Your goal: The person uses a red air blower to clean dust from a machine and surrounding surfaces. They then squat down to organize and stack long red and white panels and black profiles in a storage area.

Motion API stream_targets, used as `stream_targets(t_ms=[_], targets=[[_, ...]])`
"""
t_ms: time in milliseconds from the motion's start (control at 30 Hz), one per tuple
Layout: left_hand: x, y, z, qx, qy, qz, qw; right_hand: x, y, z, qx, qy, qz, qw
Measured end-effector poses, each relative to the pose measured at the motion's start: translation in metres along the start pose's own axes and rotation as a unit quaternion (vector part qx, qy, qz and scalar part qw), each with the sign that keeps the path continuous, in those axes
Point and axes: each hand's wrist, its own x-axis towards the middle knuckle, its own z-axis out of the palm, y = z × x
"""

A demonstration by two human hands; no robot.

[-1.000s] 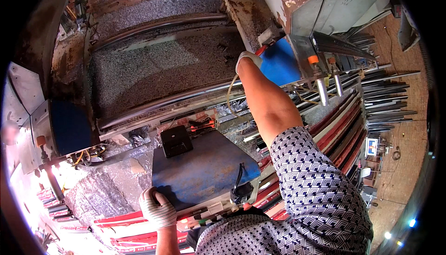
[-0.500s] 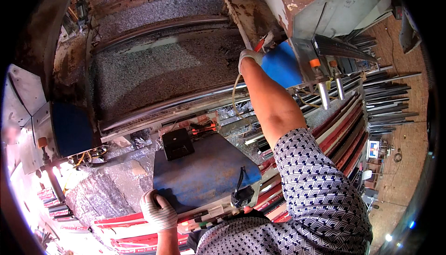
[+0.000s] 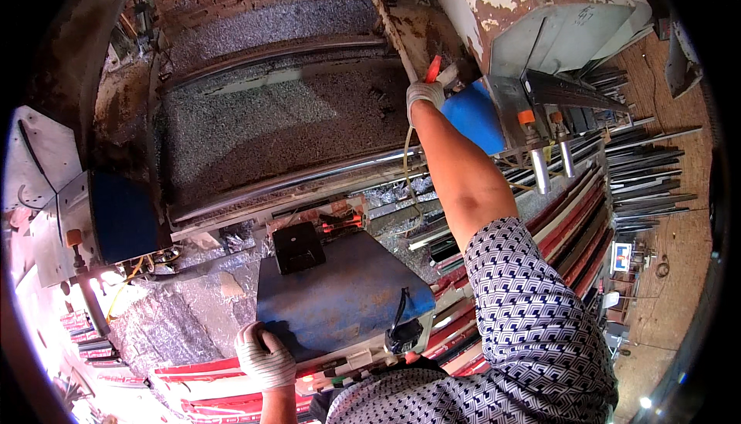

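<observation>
My right hand (image 3: 424,100), in a white glove, reaches far across to the right end of the machine bed. It is closed round what looks like an air gun with a red part (image 3: 434,68) sticking up past the fingers; its grip is hidden. A thin pale hose (image 3: 407,163) hangs from beneath that hand. At the near left corner of a blue sloped control box (image 3: 343,289), my left hand (image 3: 265,356), gloved in striped white, has its fingers curled at the edge. The grey, chip-strewn bed (image 3: 255,134) lies beyond, and a long pale bar (image 3: 396,38) runs away from my right hand.
Blue side panels (image 3: 123,215) flank the bed, with orange-capped metal cylinders (image 3: 535,150) at the right. A black box (image 3: 299,247) sits on the control box. Long dark profiles (image 3: 648,169) and red and white strips (image 3: 563,231) lie stacked at the right. A peeling machine housing (image 3: 556,18) stands behind.
The red part by my right hand now points more upright, and the hose hangs straighter. My left hand stays at the control box corner. The whole view has shifted slightly.
</observation>
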Motion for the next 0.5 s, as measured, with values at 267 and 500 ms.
stream_targets(t_ms=[267, 500], targets=[[0.000, -0.002, 0.001, -0.008, 0.009, -0.005, 1.000, 0.031, 0.020, 0.023, -0.001, 0.019, -0.005, 1.000], [-0.001, -0.003, 0.004, -0.018, 0.004, -0.011, 1.000, 0.085, 0.087, 0.063, -0.461, -0.131, -0.082, 0.874]])
